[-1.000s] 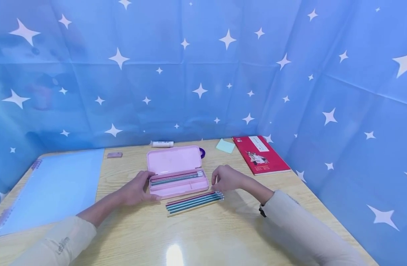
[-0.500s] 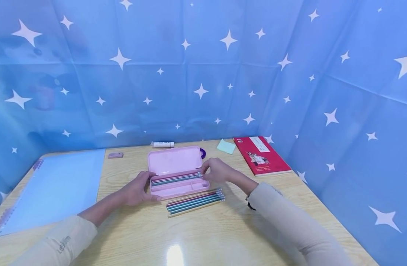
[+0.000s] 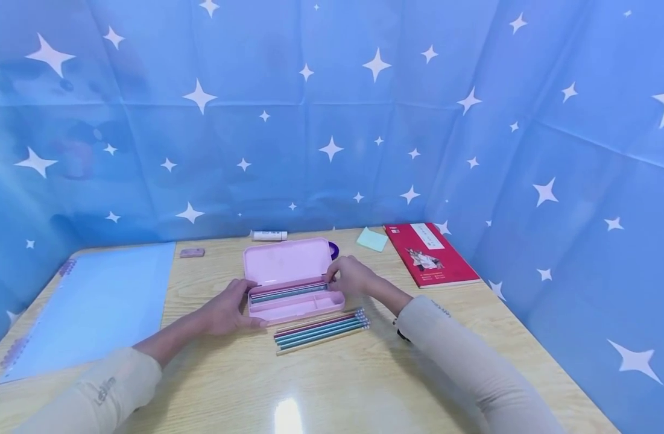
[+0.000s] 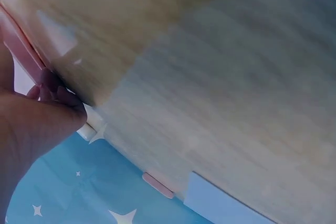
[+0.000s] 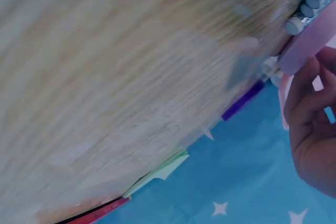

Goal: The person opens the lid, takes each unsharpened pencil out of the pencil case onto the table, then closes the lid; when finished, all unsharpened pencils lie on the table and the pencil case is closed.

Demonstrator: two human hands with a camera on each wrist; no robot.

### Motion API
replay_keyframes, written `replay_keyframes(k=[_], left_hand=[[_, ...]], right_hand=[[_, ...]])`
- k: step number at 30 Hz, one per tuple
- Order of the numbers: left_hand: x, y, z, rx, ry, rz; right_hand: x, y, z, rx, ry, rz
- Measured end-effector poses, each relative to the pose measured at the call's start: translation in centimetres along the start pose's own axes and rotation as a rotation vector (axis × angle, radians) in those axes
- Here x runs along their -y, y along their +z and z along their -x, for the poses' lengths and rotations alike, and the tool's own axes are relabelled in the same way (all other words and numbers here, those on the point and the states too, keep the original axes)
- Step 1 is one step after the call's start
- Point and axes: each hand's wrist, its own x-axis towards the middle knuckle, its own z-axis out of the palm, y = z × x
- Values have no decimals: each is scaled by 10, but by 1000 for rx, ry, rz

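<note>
An open pink pencil case [image 3: 288, 260] stands mid-table, its lid raised at the back. My left hand [image 3: 228, 310] grips its left end, thumb in front and fingers behind; the left wrist view catches those fingers [image 4: 52, 85] at the case's edge. Several pencils [image 3: 285, 294] lie in the long back compartment. At the compartment's right end, my right hand [image 3: 353, 277] pinches at their eraser ends, which its curled fingers hide. The front compartments are bare. Just in front of the case lies a row of loose pencils [image 3: 321, 333], their white erasers [image 5: 295, 25] showing in the right wrist view.
Behind the case are a white tube [image 3: 269, 235] and a round purple item [image 3: 334, 249]. Pale green sticky notes [image 3: 372, 239] and a red book [image 3: 432, 259] lie at the back right. To the left are a small eraser [image 3: 192, 252] and a light blue spiral notebook [image 3: 98, 307].
My right hand has moved from above the loose pencils, up and left, to the eraser ends of the pencils in the case. My left hand keeps its grip on the case.
</note>
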Motion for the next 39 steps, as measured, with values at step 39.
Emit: replay_keyframes(k=[39], left_hand=[[3, 0, -2, -1, 5, 13]], right_hand=[[5, 3, -9, 89, -21, 49]])
